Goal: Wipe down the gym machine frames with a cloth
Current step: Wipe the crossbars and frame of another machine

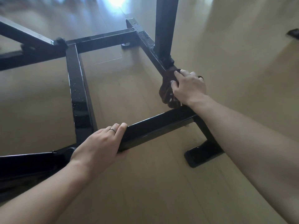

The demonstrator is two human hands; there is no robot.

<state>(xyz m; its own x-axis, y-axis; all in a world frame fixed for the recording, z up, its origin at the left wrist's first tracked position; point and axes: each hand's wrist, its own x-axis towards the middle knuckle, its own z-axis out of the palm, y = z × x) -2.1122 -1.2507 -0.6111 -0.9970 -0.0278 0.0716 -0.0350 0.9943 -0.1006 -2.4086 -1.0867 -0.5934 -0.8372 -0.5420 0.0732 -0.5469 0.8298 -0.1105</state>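
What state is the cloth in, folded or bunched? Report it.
Bunched: the brown cloth hangs crumpled under the right hand on the frame rail.

A person's right hand [188,87] presses a dark brown cloth [168,88] onto a black gym machine frame [77,94] low over a wooden floor [129,94], while the left hand [100,141], wearing a ring [112,130], grips the near crossbar [155,126].

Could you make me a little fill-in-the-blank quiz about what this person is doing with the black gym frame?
1. The right hand presses a brown ____ onto the side bar.
2. The left hand grips the near cross bar and wears a ____ on one finger.
3. The frame stands on a ____ floor.

Missing words: cloth; ring; wooden
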